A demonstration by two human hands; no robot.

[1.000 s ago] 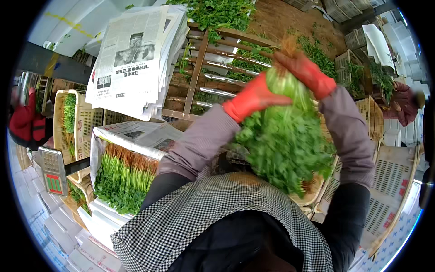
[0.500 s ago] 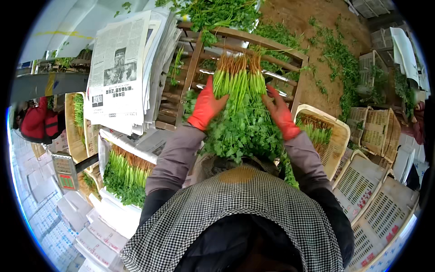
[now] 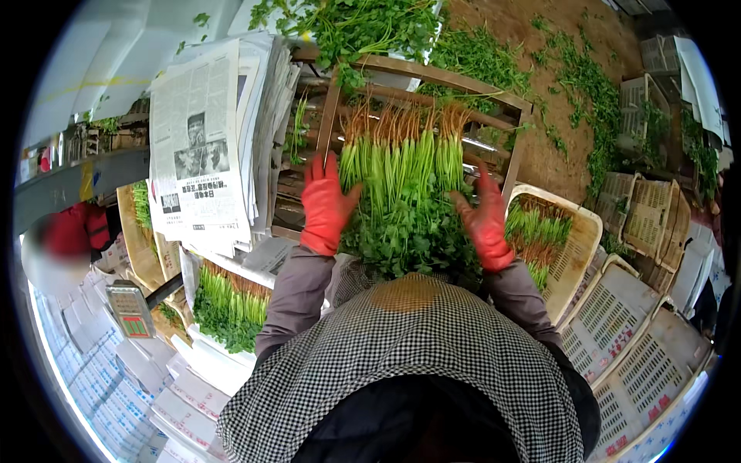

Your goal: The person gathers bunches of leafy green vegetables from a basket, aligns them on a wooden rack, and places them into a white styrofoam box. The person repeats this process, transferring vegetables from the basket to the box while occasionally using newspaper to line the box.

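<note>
A wide bundle of leafy greens [image 3: 405, 166] lies in front of me on a slatted rack [image 3: 328, 116]. Its thin brown roots point away from me, the pale green stalks lie side by side, and the leaves spread toward my checked apron [image 3: 386, 324]. In a red glove, my left hand [image 3: 328, 204] rests along the bundle's left side, fingers stretched out. My right hand [image 3: 485, 224], gloved in red too, is at the right side with its fingers apart, slightly blurred. Neither hand grips the stalks.
A stack of newspapers [image 3: 197, 139] stands left of the rack. Crates hold more bundled greens at the left [image 3: 228, 305] and right [image 3: 590, 231]. A scale display [image 3: 131, 310] is at the left, slotted crates [image 3: 656, 370] at the lower right. Loose leaves [image 3: 583, 100] litter the floor.
The bundle has gone from a narrow cluster to a wider, flatter spread. My left hand has shifted left off the stalks, and my right hand has moved slightly toward me.
</note>
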